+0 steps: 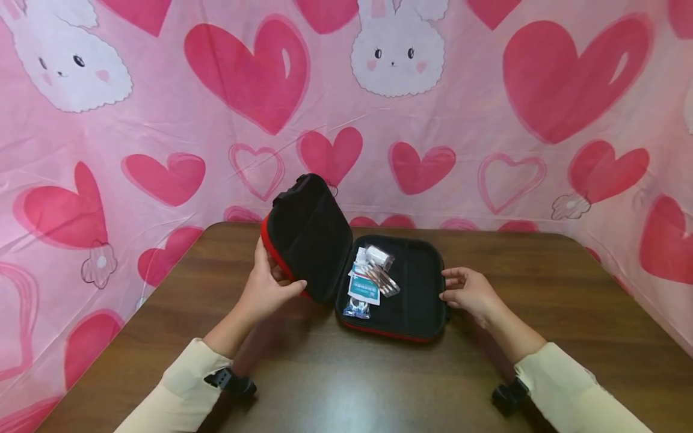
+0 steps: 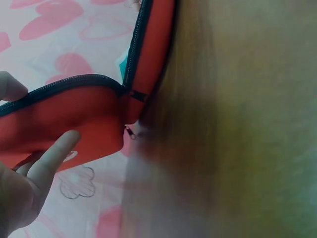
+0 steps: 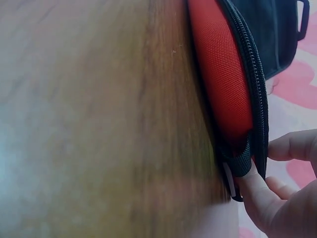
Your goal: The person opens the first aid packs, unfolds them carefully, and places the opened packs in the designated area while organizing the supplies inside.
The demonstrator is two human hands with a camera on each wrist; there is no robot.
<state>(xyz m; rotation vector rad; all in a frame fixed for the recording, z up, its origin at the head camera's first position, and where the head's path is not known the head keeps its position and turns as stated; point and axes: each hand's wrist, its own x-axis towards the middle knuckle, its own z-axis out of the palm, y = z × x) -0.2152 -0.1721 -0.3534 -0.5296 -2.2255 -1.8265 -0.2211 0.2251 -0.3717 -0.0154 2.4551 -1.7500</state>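
Just below centre frame, the left hand [image 1: 266, 290] grips the raised case lid [image 1: 311, 240]; the right hand [image 1: 472, 294] pinches the case base [image 1: 423, 282].

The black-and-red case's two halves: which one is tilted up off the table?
The left half, tilted up in the left hand. The right half instead lies flat on the table, small packets in it, the right hand gripping its edge.

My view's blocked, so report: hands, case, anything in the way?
Left hand grips raised lid; right hand pinches base by outer edge. Case open, small packets toward hinge side. Nothing visibly blocking lid.
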